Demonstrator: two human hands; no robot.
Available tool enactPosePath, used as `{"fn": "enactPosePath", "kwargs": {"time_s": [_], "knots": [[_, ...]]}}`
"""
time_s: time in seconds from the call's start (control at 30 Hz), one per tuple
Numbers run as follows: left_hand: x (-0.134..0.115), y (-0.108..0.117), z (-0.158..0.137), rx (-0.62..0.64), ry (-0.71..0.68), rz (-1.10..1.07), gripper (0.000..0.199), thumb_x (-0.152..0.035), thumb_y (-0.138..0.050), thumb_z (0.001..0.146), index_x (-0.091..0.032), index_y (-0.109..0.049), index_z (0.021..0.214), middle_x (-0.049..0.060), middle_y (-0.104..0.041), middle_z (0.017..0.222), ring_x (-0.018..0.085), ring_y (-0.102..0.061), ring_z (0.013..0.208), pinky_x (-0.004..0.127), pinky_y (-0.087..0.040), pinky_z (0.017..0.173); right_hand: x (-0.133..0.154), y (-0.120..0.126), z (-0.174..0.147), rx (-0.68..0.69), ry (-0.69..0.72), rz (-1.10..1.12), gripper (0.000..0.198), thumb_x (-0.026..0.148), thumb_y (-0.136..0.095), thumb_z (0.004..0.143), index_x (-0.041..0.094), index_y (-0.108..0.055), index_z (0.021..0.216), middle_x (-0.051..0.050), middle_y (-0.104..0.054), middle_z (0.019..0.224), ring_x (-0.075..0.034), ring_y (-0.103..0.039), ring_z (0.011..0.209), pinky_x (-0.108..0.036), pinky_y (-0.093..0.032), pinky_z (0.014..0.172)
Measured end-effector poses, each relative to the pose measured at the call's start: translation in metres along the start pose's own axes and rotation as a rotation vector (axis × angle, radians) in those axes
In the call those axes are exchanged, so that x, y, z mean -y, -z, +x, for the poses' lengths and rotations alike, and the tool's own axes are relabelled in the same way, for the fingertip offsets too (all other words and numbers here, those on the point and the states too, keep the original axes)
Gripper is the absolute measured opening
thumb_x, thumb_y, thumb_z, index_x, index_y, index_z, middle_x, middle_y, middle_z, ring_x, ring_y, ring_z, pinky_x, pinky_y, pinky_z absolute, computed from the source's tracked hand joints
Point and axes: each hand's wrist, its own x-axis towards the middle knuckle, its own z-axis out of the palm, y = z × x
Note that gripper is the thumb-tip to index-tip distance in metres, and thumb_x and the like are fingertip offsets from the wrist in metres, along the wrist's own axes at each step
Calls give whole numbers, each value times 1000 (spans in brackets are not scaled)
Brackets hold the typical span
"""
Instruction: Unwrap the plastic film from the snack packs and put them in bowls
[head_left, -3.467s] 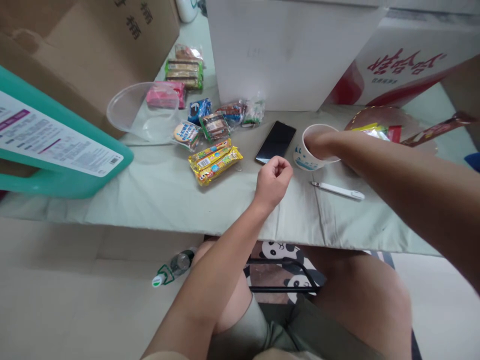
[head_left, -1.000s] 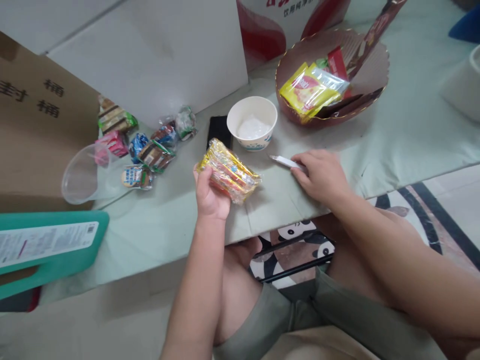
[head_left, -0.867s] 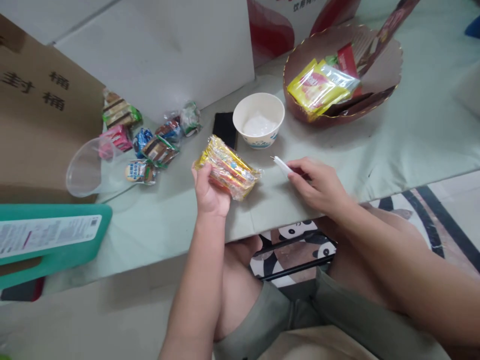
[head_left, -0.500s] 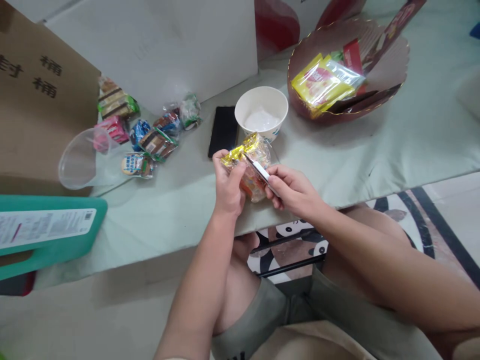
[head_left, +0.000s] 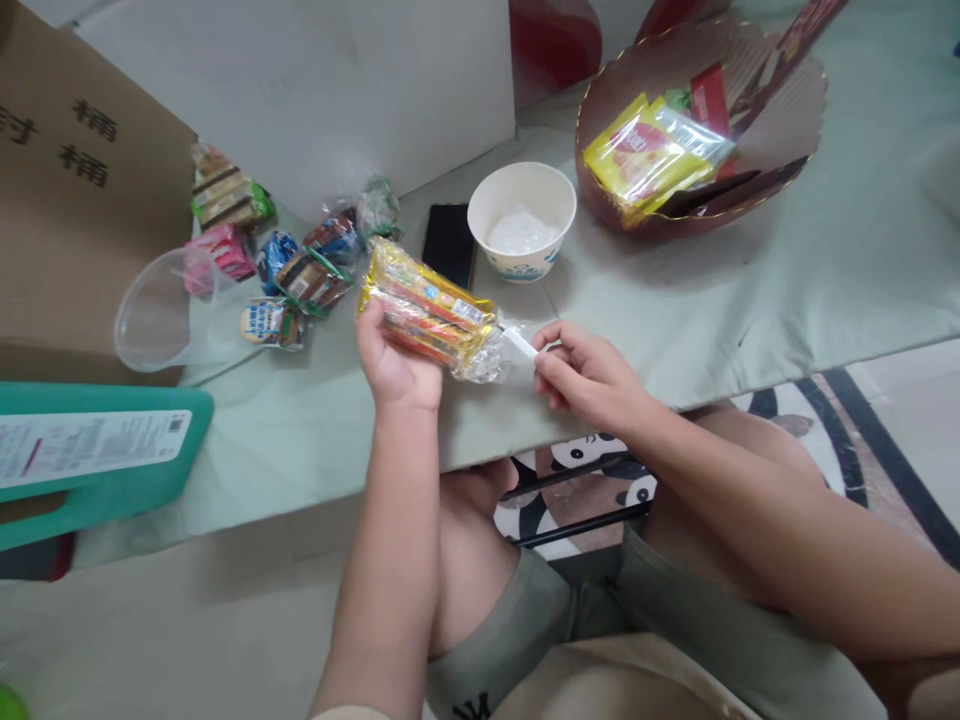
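My left hand (head_left: 401,365) is closed around a yellow-and-clear snack packet (head_left: 431,310) with orange and red contents, its crinkled clear end turned to the right. In my right hand (head_left: 589,378), between thumb and fingers, is a slim white knife (head_left: 519,345). The knife's dark tip is at the packet's right end; whether it has cut through the wrap I cannot tell. Just behind the packet are a black phone (head_left: 448,245), lying flat and partly covered from view, and a white paper bowl (head_left: 523,225) with something whitish inside.
Several wrapped snacks (head_left: 311,280) lie at the left beside a clear plastic cup (head_left: 169,315) on its side. A cardboard box (head_left: 90,240) and a green board (head_left: 135,400) border the left. Back right stands a pinkish gold-rimmed bowl (head_left: 780,120) holding yellow packets (head_left: 645,155).
My left hand has moved left and turned the packet, so its length now slants down to the right. The knife has gone from over the packet's top to its right end.
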Motion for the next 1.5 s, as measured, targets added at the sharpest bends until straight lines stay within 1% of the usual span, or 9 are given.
{"fn": "enactPosePath", "kwargs": {"time_s": [0.2,0.43,0.57,0.63,0.8,1.03,1.13,1.33,1.5], "knots": [[-10,4,6,-196,138,-137,26,-42,-49,91,-24,-68,94,3,-76,96,21,-68,118,32,-54,101,-1,22,6,-292,162,-468,17,37,-54,90,21,-60,95,-5,-69,88,-16,-57,67,-31,-41,63],[-5,-7,-9,-96,251,-264,17,-37,-59,87,-22,-67,91,3,-76,99,21,-66,122,33,-51,108,-16,36,13,-392,172,-995,21,30,-54,88,21,-65,103,-12,-71,100,-30,-61,93,-42,-44,78],[9,-20,-20,34,256,-202,26,-41,-75,75,-23,-64,90,4,-73,100,24,-66,117,35,-52,105,-16,25,13,-382,461,-820,46,22,-57,79,18,-59,126,-15,-67,119,-31,-61,107,-47,-47,93],[13,-21,-23,121,261,-130,36,-42,-83,68,-23,-59,87,3,-70,96,23,-68,107,36,-54,99,-14,21,13,-321,562,-702,38,19,-55,78,21,-63,116,-12,-66,116,-27,-62,105,-43,-49,92],[17,-5,-24,244,126,246,52,-50,-90,64,-26,-50,89,-2,-57,86,15,-62,79,29,-53,76,-10,24,13,-278,479,-637,13,14,-52,80,24,-59,74,-6,-66,88,-21,-62,82,-36,-49,77],[19,10,-19,368,-295,671,54,-42,-86,70,-26,-58,113,5,-60,117,23,-60,114,38,-48,104,-8,34,12,-342,457,-658,16,10,-51,76,24,-58,73,-6,-67,87,-21,-62,82,-36,-48,78],[17,8,-18,422,-357,830,41,-31,-86,68,-24,-66,103,7,-62,116,27,-60,118,42,-47,108,-7,39,14,-356,463,-667,18,8,-49,76,23,-57,72,-5,-66,87,-21,-62,83,-37,-48,79],[9,0,-24,321,-428,925,6,-21,-75,77,-22,-71,81,8,-65,110,25,-63,110,40,-52,97,-7,49,18,-425,427,-718,19,6,-50,74,24,-56,72,-6,-66,86,-21,-62,83,-38,-49,80],[6,0,-24,270,-413,931,12,-17,-67,80,-22,-64,70,5,-66,89,21,-63,91,36,-53,86,-8,51,20,-464,426,-731,20,6,-50,74,25,-55,71,-6,-66,87,-22,-62,83,-39,-50,81]]}}
